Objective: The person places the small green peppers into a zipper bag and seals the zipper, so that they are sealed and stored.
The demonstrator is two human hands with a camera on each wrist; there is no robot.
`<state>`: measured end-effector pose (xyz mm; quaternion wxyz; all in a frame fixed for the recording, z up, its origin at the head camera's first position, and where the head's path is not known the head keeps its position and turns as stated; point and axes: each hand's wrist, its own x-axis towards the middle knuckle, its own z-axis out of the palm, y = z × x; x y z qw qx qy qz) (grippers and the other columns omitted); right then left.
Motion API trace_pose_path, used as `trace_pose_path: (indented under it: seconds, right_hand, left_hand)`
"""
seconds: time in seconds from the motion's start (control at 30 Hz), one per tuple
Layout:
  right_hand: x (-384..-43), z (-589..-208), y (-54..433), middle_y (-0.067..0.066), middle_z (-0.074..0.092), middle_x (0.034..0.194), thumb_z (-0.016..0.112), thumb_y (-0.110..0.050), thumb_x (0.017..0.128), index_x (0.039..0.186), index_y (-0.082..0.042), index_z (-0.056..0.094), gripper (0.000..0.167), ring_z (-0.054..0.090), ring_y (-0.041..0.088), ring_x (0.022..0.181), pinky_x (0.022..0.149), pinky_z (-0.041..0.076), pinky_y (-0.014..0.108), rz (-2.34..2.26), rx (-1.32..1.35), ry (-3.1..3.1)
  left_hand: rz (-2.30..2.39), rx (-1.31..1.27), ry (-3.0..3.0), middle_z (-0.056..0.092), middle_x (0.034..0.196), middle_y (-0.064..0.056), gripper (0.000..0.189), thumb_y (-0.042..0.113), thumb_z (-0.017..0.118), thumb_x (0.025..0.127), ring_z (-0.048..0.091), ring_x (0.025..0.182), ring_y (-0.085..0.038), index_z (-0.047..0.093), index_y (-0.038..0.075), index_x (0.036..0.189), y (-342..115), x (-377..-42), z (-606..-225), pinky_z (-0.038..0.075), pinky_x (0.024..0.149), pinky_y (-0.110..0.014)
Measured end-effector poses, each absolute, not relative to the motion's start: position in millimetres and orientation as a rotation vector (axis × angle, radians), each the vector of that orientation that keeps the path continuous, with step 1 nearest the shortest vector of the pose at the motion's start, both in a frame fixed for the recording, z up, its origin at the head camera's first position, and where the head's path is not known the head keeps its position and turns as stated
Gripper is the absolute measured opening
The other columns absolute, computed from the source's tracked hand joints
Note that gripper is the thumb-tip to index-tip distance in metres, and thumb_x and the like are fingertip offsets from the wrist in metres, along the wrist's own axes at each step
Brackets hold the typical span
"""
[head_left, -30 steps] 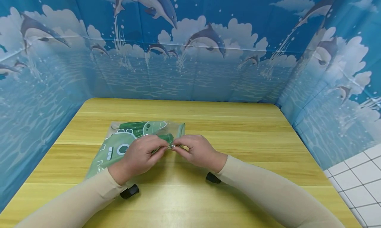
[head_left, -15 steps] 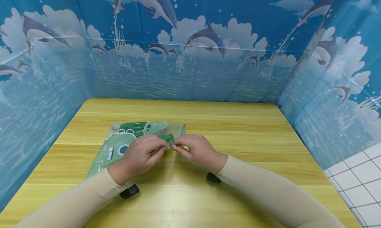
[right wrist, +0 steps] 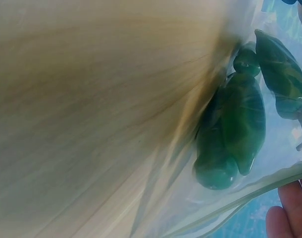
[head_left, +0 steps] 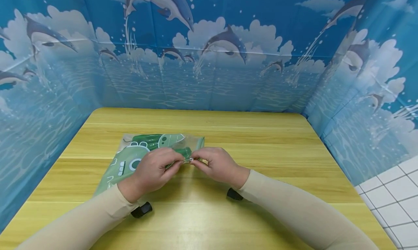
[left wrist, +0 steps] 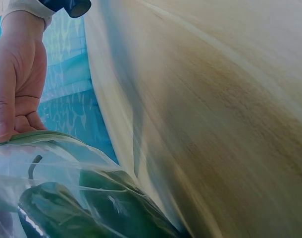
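A clear zip bag point(head_left: 112, 172) with a pale green cartoon print lies on the left half of the table. Green peppers point(right wrist: 244, 121) show through its plastic. Along the bag's near right edge, my left hand point(head_left: 156, 170) pinches the zip strip between thumb and fingers. My right hand point(head_left: 215, 164) pinches that same edge close by, the fingertips nearly meeting. Between them sits a small shiny piece point(head_left: 191, 159), too small to make out well. In the left wrist view, a thumb and fingers grip the green rim point(left wrist: 47, 135). My left hand hides part of the print.
The yellow wood-grain table point(head_left: 261, 144) extends around the bag. Blue dolphin curtains point(head_left: 209, 83) hang behind it and at both sides. Black wrist cameras point(head_left: 142, 209) sit under the wrists. White tiles point(head_left: 392, 195) show at the far right.
The bag's right edge and my right fingertips have shifted very slightly to the right. Both hands keep their pinch, and my left hand stays almost still.
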<state>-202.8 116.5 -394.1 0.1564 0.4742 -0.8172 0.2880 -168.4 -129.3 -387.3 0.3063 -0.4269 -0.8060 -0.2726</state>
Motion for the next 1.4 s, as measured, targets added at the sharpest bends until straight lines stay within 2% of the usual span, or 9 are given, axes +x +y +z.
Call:
trace_pose_path:
  seconds: [0.23, 0.6, 0.87, 1.2, 1.4]
  right_hand:
    - [-203.2, -394.1, 117.1, -0.005, 0.076, 0.092, 0.073, -0.018, 0.1, 0.101, -0.015, 0.077, 0.005, 0.063, 0.003, 0.075, 0.069, 0.055, 0.022, 0.831, 1.359, -2.354]
    - [-203.9, -395.0, 117.0, -0.004, 0.077, 0.092, 0.073, -0.018, 0.1, 0.101, -0.014, 0.077, 0.006, 0.066, 0.005, 0.078, 0.071, 0.057, 0.024, 0.831, 1.36, -2.357]
    - [-203.7, -395.5, 117.2, -0.004, 0.077, 0.093, 0.074, -0.016, 0.099, 0.102, -0.015, 0.077, 0.004, 0.066, 0.004, 0.077, 0.07, 0.058, 0.025, 0.838, 1.358, -2.365]
    - [-205.0, -398.5, 117.3, -0.004, 0.077, 0.094, 0.074, -0.014, 0.099, 0.102, -0.014, 0.076, 0.004, 0.069, 0.006, 0.079, 0.07, 0.06, 0.031, 0.846, 1.353, -2.372]
    - [-205.3, -399.2, 117.6, -0.004, 0.077, 0.094, 0.075, -0.015, 0.099, 0.102, -0.015, 0.076, 0.004, 0.07, 0.006, 0.081, 0.072, 0.058, 0.024, 0.799, 1.348, -2.359]
  left_hand:
    - [-0.744, -1.138, -2.123, 0.072, 0.085, 0.005, 0.013, 0.016, 0.064, 0.105, 0.058, 0.071, -0.008, 0.076, 0.012, 0.099, -129.5, -168.4, -386.6, 0.05, 0.066, -0.027]
    - [-0.753, -1.148, -2.105, 0.071, 0.083, 0.006, 0.007, 0.008, 0.071, 0.097, 0.056, 0.069, -0.01, 0.075, 0.013, 0.1, -129.7, -168.4, -386.6, 0.048, 0.064, -0.026]
    - [-0.78, -1.161, -2.091, 0.071, 0.083, 0.005, 0.014, 0.018, 0.064, 0.106, 0.056, 0.068, -0.012, 0.076, 0.013, 0.1, -129.3, -168.6, -387.0, 0.048, 0.064, -0.025]
    - [-0.777, -1.162, -2.091, 0.07, 0.084, 0.005, 0.027, 0.028, 0.055, 0.111, 0.056, 0.068, -0.012, 0.075, 0.014, 0.1, -129.3, -168.5, -387.8, 0.048, 0.065, -0.025]
    - [-0.787, -1.161, -2.092, 0.071, 0.084, 0.005, 0.03, 0.03, 0.053, 0.112, 0.057, 0.068, -0.013, 0.075, 0.014, 0.1, -129.2, -168.0, -386.9, 0.048, 0.065, -0.026]
